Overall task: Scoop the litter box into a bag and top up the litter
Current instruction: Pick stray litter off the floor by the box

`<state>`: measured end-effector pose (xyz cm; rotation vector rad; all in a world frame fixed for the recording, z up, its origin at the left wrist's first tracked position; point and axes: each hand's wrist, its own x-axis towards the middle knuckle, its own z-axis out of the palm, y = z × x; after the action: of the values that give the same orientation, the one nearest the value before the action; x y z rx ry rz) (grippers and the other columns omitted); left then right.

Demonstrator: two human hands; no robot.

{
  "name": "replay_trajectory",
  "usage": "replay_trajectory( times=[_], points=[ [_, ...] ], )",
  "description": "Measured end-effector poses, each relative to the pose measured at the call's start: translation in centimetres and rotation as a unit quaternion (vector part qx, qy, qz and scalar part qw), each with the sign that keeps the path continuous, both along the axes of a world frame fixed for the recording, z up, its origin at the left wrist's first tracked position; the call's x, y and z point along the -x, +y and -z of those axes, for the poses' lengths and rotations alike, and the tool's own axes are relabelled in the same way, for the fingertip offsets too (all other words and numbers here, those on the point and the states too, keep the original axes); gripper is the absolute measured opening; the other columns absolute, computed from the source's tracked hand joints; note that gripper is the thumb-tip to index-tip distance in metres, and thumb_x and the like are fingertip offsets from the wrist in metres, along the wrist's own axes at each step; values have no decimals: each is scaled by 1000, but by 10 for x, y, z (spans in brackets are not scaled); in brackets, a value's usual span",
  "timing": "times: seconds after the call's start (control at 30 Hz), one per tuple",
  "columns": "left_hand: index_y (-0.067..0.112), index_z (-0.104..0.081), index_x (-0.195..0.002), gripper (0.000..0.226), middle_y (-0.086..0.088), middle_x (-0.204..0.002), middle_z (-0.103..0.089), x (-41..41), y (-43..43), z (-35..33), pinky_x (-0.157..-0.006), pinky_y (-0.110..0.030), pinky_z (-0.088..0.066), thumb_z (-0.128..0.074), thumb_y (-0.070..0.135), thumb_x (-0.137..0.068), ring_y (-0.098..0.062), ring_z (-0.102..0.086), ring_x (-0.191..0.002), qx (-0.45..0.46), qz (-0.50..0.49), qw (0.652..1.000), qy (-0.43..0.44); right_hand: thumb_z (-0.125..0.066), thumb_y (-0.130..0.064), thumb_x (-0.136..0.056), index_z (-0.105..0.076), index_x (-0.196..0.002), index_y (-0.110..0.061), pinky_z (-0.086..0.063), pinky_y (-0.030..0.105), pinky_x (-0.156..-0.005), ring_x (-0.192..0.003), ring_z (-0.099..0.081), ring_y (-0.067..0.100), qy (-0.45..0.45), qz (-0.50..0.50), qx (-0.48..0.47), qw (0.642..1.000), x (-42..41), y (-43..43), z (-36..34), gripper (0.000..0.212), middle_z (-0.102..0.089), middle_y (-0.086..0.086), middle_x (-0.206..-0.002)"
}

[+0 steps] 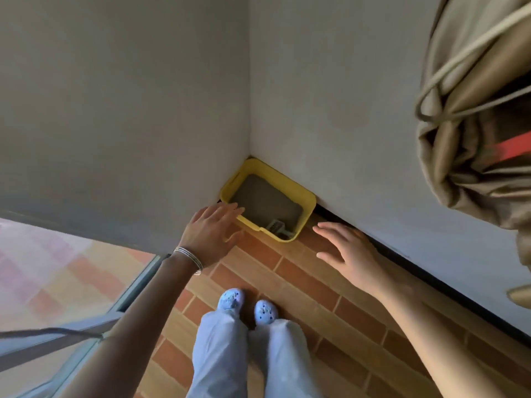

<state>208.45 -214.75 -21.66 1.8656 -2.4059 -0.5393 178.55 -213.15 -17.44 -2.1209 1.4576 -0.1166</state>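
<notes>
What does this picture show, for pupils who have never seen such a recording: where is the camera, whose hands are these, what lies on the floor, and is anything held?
No machine here: a person wears a wide-angle camera on the head, looking down past their own arms. The left hand, with bracelets on its wrist, and the right hand reach forward with spread fingers; neither holds anything. On the brick-pattern floor, in the corner of two walls, stands a yellow litter box with grey litter and a pale scoop at its near end. The person's pale shoes show below; a tied beige curtain hangs at the right.
</notes>
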Motion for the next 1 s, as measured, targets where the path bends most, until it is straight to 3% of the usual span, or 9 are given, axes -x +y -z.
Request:
replay_trajectory(
  times=[0.13, 0.23, 0.33, 0.5, 0.6, 0.8, 1.0],
  points=[
    [27, -38, -140, 55, 4, -146, -40, 11, -31, 104, -112, -36, -23, -54, 40, -89, -18, -34, -135, -1, 58, 998, -8, -64, -22, -86, -53, -128, -9, -20, 15, -103, -123, -47, 17, 23, 17, 20, 999, 5, -18, 99, 45, -52, 5, -131],
    [26, -41, -139, 53, 3, -144, -42, 21, -44, 180, -111, -39, -25, -53, 39, -89, -18, -35, -135, -2, 91, 996, 4, -62, -28, -87, -51, -130, -14, -39, 33, -103, -123, -47, 15, 28, 31, 21, 999, 8, -23, 177, 47, -50, 0, -134],
    [25, -41, -139, 55, 2, -144, -43, 30, -55, 254, -111, -40, -25, -56, 36, -86, -19, -35, -135, -3, 133, 991, 10, -64, -28, -85, -52, -129, -16, -45, 37, -99, -119, -51, 15, 33, 49, 28, 998, 12, -26, 257, 47, -52, -1, -132],
    [24, -46, -136, 55, 1, -141, -47, 41, -74, 370, -109, -41, -29, -59, 39, -85, -20, -41, -132, 34, 194, 980, 15, -60, -32, -87, -49, -131, -20, -30, 23, -101, -123, -46, 12, 56, 65, 32, 996, 23, -35, 385, 47, -48, -5, -136],
    [24, -46, -136, 56, 1, -141, -47, 45, -88, 430, -110, -41, -26, -60, 40, -85, -20, -40, -133, 50, 207, 977, 20, -57, -35, -88, -46, -134, -24, -30, 26, -104, -125, -43, 10, 64, 77, 33, 994, 29, -43, 453, 48, -45, -8, -138],
    [23, -46, -136, 55, 2, -141, -47, 57, -107, 524, -111, -40, -23, -58, 41, -86, -19, -41, -132, 104, 241, 965, 19, -55, -37, -88, -40, -136, -29, -26, 29, -108, -127, -38, 8, 71, 104, 45, 991, 37, -49, 562, 51, -39, -12, -141],
    [20, -54, -130, 50, -1, -132, -55, 61, -101, 553, -105, -42, -33, -61, 38, -84, -22, -51, -124, 153, 243, 956, 55, -58, -36, -84, -44, -133, -28, -33, 31, -107, -123, -44, 9, 51, 122, 65, 989, 43, -33, 599, 51, -44, -10, -137]
  ],
)
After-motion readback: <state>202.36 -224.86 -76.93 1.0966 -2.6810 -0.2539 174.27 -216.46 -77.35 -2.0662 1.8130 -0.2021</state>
